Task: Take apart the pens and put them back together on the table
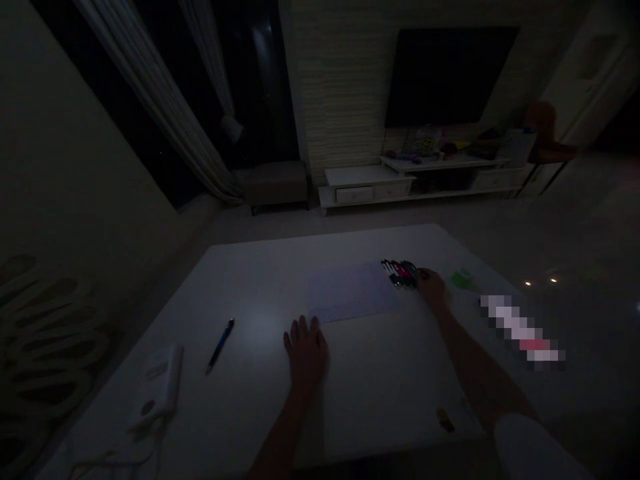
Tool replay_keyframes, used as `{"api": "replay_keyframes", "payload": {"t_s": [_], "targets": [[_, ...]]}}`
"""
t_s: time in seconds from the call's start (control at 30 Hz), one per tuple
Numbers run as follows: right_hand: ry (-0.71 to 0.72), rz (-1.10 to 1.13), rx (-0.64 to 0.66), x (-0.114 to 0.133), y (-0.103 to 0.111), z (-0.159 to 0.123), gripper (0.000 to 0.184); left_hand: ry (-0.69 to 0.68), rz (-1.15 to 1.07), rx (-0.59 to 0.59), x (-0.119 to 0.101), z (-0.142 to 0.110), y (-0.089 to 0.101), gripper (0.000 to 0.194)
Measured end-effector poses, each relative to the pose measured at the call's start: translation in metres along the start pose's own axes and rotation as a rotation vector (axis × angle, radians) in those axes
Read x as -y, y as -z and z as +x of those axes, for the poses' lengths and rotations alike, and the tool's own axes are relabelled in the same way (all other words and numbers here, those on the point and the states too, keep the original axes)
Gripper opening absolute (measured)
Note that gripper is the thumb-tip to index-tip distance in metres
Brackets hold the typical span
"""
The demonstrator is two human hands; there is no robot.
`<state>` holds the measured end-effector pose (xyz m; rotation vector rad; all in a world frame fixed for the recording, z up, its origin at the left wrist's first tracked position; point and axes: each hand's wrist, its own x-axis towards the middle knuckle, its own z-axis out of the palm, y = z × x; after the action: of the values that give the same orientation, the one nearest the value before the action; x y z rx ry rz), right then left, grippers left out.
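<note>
Closest to the camera, a white sleeve (pixel 530 450) covers the upper right arm, and the bare forearm reaches across a white table (pixel 380 413) toward its far side. The right hand (pixel 431 288) sits at the right end of a tight bunch of pens (pixel 400 273), curled down against them. The dim light hides whether its fingers close on a pen or only touch one, so its grip cannot be told.

The pens lie side by side, mostly dark with pink and green among them, at the far right corner of a pale patterned mat (pixel 350 291). The left hand (pixel 306 353) is open and released, resting palm down on the table with its fingers spread, holding nothing, its fingertips at the mat's near edge.

A bunch this tight can shift easily on a smooth top, so light fingers at one end and a steady open hand suit it well. A small green object (pixel 463 280) lies just right of the right hand, with a pixelated patch (pixel 523 330) further right hiding whatever is there. Well to the left lie a blue pen (pixel 220 345) and a white charger (pixel 157 387) with its cable (pixel 115 457). A small yellow scrap (pixel 445 420) sits near the table's near edge.
</note>
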<state>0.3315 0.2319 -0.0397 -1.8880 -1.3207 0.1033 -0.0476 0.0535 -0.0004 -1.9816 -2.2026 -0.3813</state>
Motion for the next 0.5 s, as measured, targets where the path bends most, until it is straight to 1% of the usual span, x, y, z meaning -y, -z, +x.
{"api": "replay_keyframes", "payload": {"t_s": [0.07, 0.2, 0.3, 0.33, 0.4, 0.43, 0.5], "targets": [[-0.041, 0.053, -0.03, 0.0, 0.001, -0.003, 0.047, 0.013, -0.03, -0.008, 0.001, -0.002, -0.003, 0.044], [-0.098, 0.077, -0.167, -0.004, 0.005, -0.018, 0.054, 0.031, -0.123, -0.04, -0.001, -0.007, -0.008, 0.045], [-0.039, 0.08, -0.13, -0.008, 0.011, -0.037, 0.055, 0.093, -0.22, -0.089, 0.005, -0.007, -0.003, 0.043], [0.003, 0.068, -0.115, -0.01, 0.015, -0.045, 0.054, 0.132, -0.246, -0.111, 0.013, -0.006, 0.002, 0.041], [0.063, 0.055, -0.107, -0.012, 0.024, -0.065, 0.052, 0.189, -0.262, -0.132, 0.037, -0.003, 0.015, 0.038], [0.068, 0.061, -0.109, -0.012, 0.03, -0.077, 0.052, 0.208, -0.241, -0.134, 0.054, -0.002, 0.023, 0.036], [0.028, 0.109, -0.112, -0.011, 0.044, -0.102, 0.05, 0.259, -0.143, -0.14, 0.093, -0.001, 0.04, 0.035]]}}
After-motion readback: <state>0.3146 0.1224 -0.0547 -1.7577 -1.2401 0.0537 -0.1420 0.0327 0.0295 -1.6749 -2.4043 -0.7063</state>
